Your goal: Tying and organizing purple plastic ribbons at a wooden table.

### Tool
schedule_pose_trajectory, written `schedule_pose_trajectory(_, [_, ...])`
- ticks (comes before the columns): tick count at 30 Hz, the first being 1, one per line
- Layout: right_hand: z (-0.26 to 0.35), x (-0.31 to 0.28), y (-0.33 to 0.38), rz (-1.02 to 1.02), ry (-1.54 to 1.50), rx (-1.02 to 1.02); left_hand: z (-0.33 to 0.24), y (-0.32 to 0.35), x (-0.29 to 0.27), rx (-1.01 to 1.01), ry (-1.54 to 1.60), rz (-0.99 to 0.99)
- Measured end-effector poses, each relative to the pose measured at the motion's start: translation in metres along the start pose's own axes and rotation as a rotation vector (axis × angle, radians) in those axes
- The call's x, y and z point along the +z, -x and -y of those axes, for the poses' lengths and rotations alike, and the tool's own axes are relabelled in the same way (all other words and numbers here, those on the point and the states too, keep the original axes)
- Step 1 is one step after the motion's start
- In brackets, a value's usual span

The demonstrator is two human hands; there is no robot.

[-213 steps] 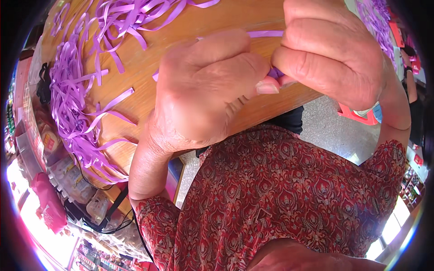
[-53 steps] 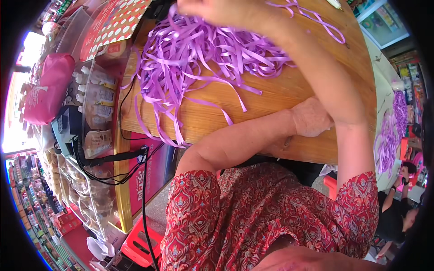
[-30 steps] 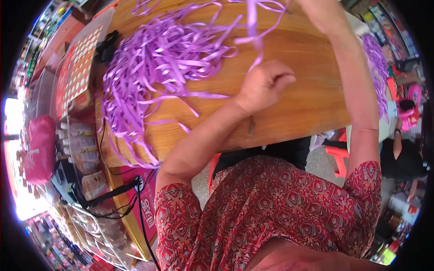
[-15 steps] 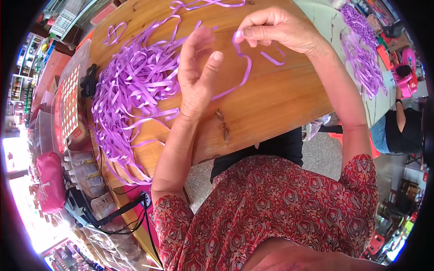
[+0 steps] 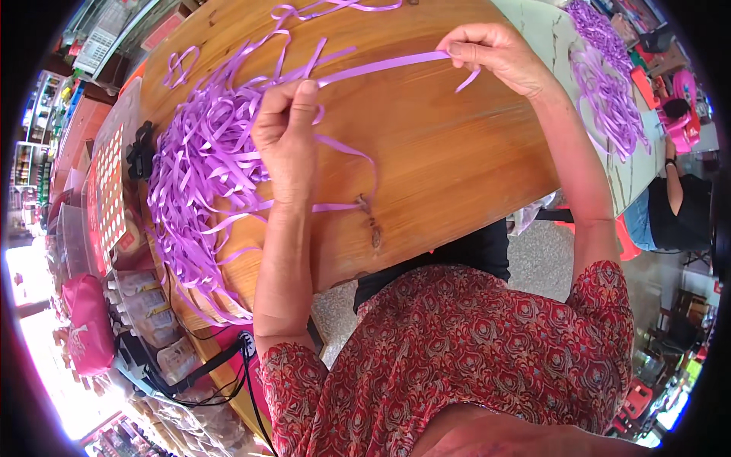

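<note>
A narrow purple ribbon stretches taut between my two hands over the wooden table. My left hand pinches it between thumb and fingers, beside the loose heap. My right hand grips the other stretch, with a short tail hanging below its fingers. From under my left hand a slack purple loop curves down across the wood. The big tangled pile of purple ribbons lies on the table's left part, some strands drooping over its near edge.
More purple ribbons lie on a white marbled table at the right. A red dotted sheet and a black clip-like object are left of the pile. Black cables hang at the lower left. Another person is at far right.
My left hand has closed on the ribbon and moved left; my right hand has moved right. The ribbon, slack before, is now straight between them.
</note>
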State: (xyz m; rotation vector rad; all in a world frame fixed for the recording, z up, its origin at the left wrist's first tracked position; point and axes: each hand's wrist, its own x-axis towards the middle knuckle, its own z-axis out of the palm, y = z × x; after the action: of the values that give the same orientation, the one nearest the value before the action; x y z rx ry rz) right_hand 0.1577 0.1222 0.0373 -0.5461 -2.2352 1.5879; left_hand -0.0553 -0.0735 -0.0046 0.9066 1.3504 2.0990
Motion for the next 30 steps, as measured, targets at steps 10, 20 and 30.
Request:
schedule_pose_trajectory(10, [0.003, -0.003, 0.023, -0.072, -0.054, -0.102, 0.002, -0.017, -0.013, 0.63, -1.176, -0.033])
schedule_pose_trajectory(20, [0.011, 0.029, 0.017, 0.024, -0.078, -0.19, 0.002, 0.017, 0.085, 0.097, -0.139, 0.357])
schedule_pose_trajectory(30, [0.013, 0.021, 0.031, -0.169, -0.023, -0.019, 0.013, 0.016, 0.072, -0.298, -0.119, 0.297])
